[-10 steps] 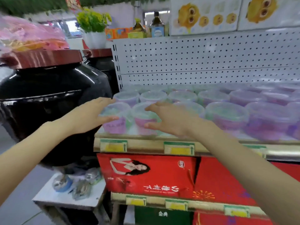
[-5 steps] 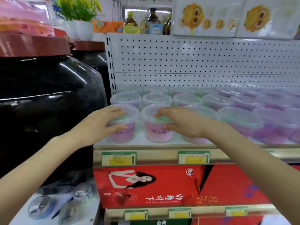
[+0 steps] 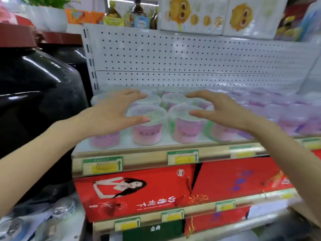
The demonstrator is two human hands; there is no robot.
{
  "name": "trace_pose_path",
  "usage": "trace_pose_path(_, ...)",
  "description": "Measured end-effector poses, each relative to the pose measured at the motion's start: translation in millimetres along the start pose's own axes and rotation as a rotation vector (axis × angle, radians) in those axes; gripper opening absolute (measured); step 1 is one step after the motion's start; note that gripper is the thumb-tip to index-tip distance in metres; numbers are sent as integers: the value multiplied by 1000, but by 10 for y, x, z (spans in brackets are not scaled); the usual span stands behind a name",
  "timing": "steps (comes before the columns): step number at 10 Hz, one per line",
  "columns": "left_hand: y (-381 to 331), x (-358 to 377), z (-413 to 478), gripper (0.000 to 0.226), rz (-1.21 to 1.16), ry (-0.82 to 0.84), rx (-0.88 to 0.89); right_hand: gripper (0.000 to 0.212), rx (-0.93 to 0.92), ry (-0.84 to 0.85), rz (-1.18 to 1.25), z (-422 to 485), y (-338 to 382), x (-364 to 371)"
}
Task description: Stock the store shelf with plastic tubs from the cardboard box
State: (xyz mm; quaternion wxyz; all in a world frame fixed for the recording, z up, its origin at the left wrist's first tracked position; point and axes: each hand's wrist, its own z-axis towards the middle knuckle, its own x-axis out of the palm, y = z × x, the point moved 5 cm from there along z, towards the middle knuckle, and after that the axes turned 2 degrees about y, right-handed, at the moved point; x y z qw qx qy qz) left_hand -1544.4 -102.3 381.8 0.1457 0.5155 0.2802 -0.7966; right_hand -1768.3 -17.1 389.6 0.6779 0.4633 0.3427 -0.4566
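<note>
**Tubs shelved, hands free**

Left hand (image 3: 111, 115) and right hand (image 3: 220, 110) are spread wide, holding nothing, over the front-row tubs (image 3: 147, 129) mid-frame on the shelf (image 3: 149, 158). The tubs look light, slick and thin-walled, so they are best gripped gently round the sides.

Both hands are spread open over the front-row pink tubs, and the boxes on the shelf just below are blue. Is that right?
Not quite: the boxes just below are red, not blue, as the head view shows. The rest holds: left hand and right hand are spread open over the front-row pink tubs.
</note>
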Motion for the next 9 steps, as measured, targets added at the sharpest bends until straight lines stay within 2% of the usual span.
trace_pose_path(1, -541, 304, 307, 71, 24, 60, 120, 51, 142, 52, -118, -316, -521, -235)
trace_pose_path(2, -860, 677, 611, 68, 104, 116, 144, 54, 255, 115, -196, -552, -958, -247)
trace_pose_path(3, -887, 964, 832, 62, 211, 184, 114, 44, 212, 104, -151, -611, -1210, -173)
trace_pose_path(4, -855, 1013, 935, 48, 185, 167, 99, 32, 113, -10, -105, -509, -1317, -151)
trace_pose_path(5, -860, 979, 964, 47, 161, 204, 60, 29, 74, -41, -93, -386, -1418, -110)
trace_pose_path(6, -829, 978, 986, 50, 119, 231, 3, 30, 59, -38, -41, -347, -1513, -106)
trace_pose_path(7, -851, 991, 971, 52, 47, 234, -57, 32, 31, -49, -121, -365, -1510, -93)
trace_pose_path(8, -934, 984, 991, 66, 89, 211, -83, 41, -77, -4, -97, -407, -1506, -102)
trace_pose_path(9, -1221, 1003, 1166, 86, 146, 152, -59, 46, -186, -30, -25, -540, -1651, -308)
